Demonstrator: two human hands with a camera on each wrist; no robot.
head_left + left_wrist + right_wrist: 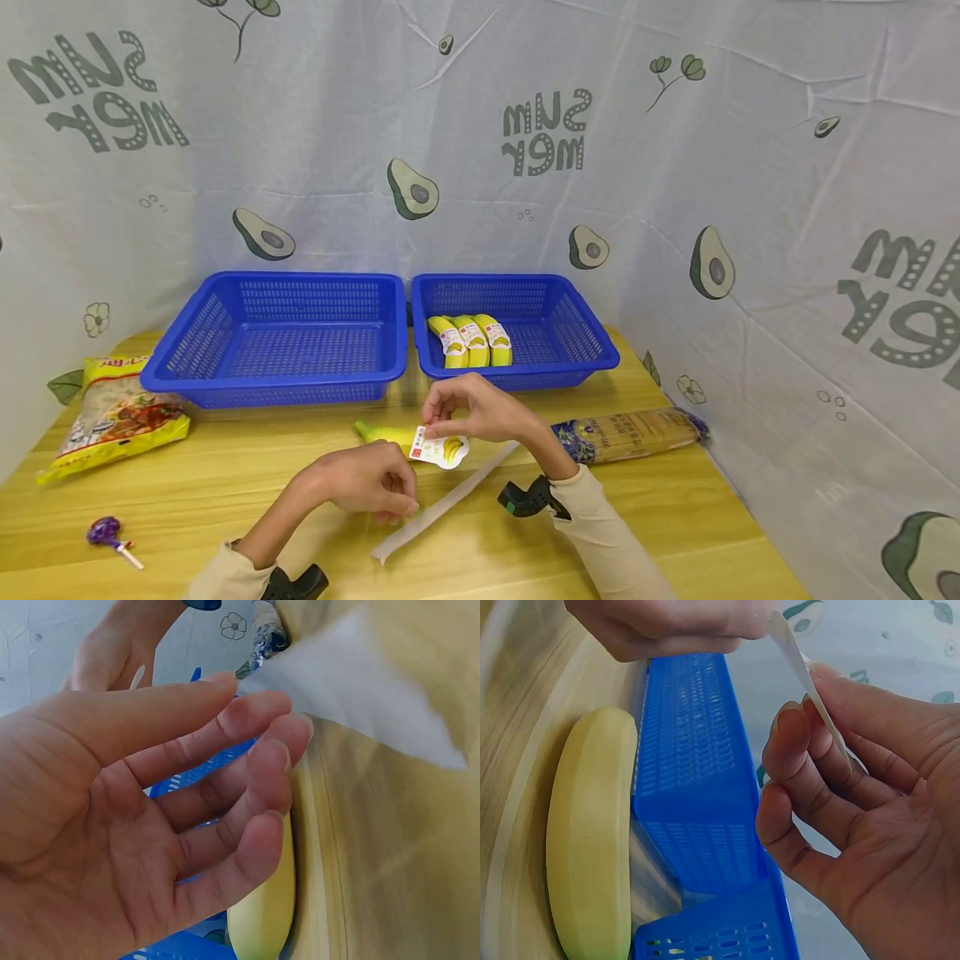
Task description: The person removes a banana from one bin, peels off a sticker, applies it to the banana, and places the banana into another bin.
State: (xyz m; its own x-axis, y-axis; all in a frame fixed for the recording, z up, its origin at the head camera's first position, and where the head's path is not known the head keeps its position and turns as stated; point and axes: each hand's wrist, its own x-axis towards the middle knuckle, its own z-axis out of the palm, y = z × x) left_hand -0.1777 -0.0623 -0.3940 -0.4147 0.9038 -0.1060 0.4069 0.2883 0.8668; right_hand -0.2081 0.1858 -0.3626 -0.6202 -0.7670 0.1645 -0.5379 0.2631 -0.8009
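My right hand (pixel 480 408) pinches a white die-cut sticker (pixel 440 447) printed with bananas between thumb and fingers; the right wrist view shows it edge-on. Lower and to the left, my left hand (pixel 367 479) has thumb and index tip together at a long white paper strip (pixel 450 497), and the left wrist view shows the strip (pixel 360 697) running out from those fingertips. Behind both hands a yellow banana (pixel 393 437) lies on the table, partly hidden; its bare side (pixel 592 832) shows in the right wrist view.
Two blue baskets stand at the back: the left one (pixel 273 386) is larger, the right one (pixel 555 377) holds three labelled bananas (pixel 474 342). A yellow food bag (pixel 123 412) and a purple lollipop (pixel 105 531) lie at left, a long noodle packet (pixel 633 435) at right.
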